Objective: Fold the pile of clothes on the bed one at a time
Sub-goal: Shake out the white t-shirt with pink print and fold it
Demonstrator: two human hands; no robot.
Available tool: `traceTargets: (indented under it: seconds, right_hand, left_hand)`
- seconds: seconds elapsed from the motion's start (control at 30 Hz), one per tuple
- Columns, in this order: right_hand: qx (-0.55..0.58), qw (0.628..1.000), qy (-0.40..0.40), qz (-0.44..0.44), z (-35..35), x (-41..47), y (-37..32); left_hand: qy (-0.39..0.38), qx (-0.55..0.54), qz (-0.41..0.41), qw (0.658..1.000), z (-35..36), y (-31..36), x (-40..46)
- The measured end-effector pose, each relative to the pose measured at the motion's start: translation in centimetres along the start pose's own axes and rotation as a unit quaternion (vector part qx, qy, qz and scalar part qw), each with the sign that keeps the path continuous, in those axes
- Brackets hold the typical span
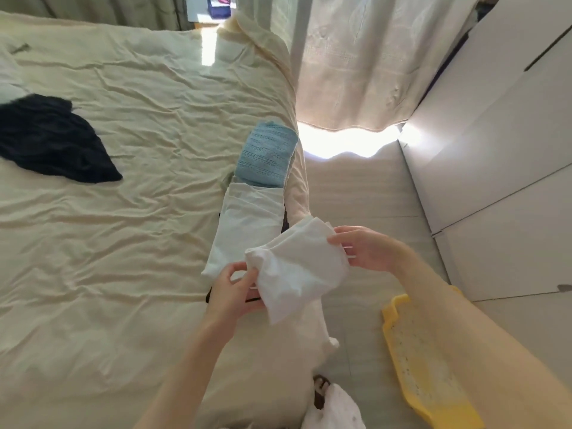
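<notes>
Head view: one moment, person standing at the right edge of the bed.
Left hand (236,287): fingers curled, pinching the near-left corner of a white garment (298,270); thumb on top of the cloth.
Right hand (363,249): fingers curled round the far-right edge of the same garment, holding it up.
White garment: partly folded, held in the air between both hands above the bed edge; lower flap hangs free.
Handling (judgement): thin, light, limp fabric; sags wherever unsupported, not slippery, not fragile. Best taken at corners or along a folded edge, both hands, to keep layers aligned.
Folded stack: white folded garment (247,218) lies just behind the hands; blue knitted garment (267,156), folded, sits beyond it, touching it, near the bed edge.
Dark navy garment (52,140): unfolded, crumpled, well apart on the left of the bed.
Bed (148,227): cream sheet, creased.
Floor side: yellow plastic tray (414,360) right of the bed; white cupboard doors (501,156) beyond; curtain (365,57) at the far end.
Step (judgement): finishing the fold of the white piece; dark one not yet done.
</notes>
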State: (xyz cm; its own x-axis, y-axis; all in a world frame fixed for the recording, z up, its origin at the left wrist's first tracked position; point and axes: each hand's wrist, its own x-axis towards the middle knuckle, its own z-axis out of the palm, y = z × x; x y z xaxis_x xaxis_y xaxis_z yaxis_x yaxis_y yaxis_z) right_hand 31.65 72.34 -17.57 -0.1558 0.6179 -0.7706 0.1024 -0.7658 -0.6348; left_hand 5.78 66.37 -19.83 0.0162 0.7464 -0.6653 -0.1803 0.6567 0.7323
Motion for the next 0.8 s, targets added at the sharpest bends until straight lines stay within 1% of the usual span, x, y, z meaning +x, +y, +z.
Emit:
traceTargets:
  seconds: [0.2,0.37,0.5,0.63,0.8]
  right_hand:
    - [-0.057,0.997,-0.029,-0.047,-2.8,6.9,-7.7]
    - [-0.121,0.987,-0.052,-0.088,-4.8,14.1,-16.1]
    - [-0.126,0.981,-0.044,-0.141,-5.9,21.3,-21.6]
    - [-0.102,0.976,-0.034,-0.192,-6.5,27.9,-24.3]
    - [-0.103,0.968,-0.003,-0.228,-6.0,34.0,-24.2]
  left_hand:
    - [0.061,-0.042,0.015,0.997,3.3,2.6,5.8]
    - [0.094,-0.133,0.052,0.985,6.2,6.4,12.1]
    - [0.121,-0.187,0.084,0.971,8.6,9.5,18.7]
    - [0.155,-0.210,0.101,0.960,10.1,10.9,24.7]
    - [0.201,-0.225,0.073,0.951,10.4,10.2,29.9]
